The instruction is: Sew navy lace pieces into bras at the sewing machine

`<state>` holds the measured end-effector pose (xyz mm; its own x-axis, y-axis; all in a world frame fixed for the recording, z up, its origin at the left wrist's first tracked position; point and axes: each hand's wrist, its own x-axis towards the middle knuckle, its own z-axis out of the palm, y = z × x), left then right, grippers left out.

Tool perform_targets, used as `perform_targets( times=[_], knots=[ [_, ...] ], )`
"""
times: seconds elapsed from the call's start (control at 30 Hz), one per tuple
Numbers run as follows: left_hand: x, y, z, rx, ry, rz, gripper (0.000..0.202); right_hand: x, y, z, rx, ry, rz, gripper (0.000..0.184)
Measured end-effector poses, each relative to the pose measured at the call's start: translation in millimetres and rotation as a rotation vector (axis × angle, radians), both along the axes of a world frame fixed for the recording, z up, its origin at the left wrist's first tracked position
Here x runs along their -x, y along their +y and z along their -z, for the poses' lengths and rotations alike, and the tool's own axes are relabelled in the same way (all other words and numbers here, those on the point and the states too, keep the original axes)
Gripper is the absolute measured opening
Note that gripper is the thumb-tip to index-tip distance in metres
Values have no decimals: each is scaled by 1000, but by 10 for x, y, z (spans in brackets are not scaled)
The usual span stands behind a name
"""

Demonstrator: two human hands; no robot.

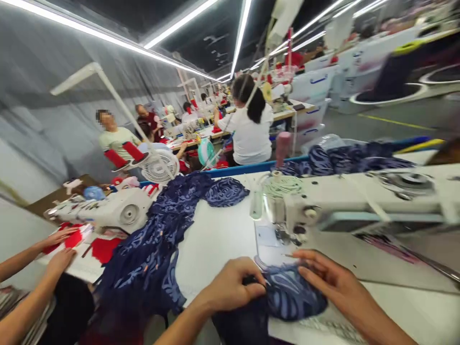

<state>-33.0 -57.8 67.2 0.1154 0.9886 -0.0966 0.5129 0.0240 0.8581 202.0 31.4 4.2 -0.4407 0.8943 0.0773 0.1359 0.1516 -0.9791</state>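
A small piece of navy patterned fabric lies on the white sewing table at the near edge. My left hand pinches its left side with fingers closed. My right hand rests on its right side, fingers stretched flat over the cloth. Just beyond both hands stands the needle end of a white sewing machine. The frame is blurred by motion.
A long heap of the same navy fabric trails across the table's left side. More lies behind the machine. A co-worker's hands handle red cloth at the left beside another machine. Other seated workers and a small fan are beyond.
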Motion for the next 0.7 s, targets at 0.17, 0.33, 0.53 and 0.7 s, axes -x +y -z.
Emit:
perform_targets(
  times=[0.17, 0.33, 0.53, 0.7],
  knots=[
    [-166, -112, -180, -15, -40, -102, 9, 108, -156, -134, 166, -31, 4, 33],
    [-403, 3, -45, 85, -91, -90, 9, 182, -232, -211, 198, 21, -83, 34],
    [-430, 121, 168, 115, -173, -155, 15, 108, -176, -229, 219, -10, -124, 33],
    [-451, 108, 103, 135, -178, -135, 17, 79, -172, -187, 268, 48, -162, 32]
  ],
)
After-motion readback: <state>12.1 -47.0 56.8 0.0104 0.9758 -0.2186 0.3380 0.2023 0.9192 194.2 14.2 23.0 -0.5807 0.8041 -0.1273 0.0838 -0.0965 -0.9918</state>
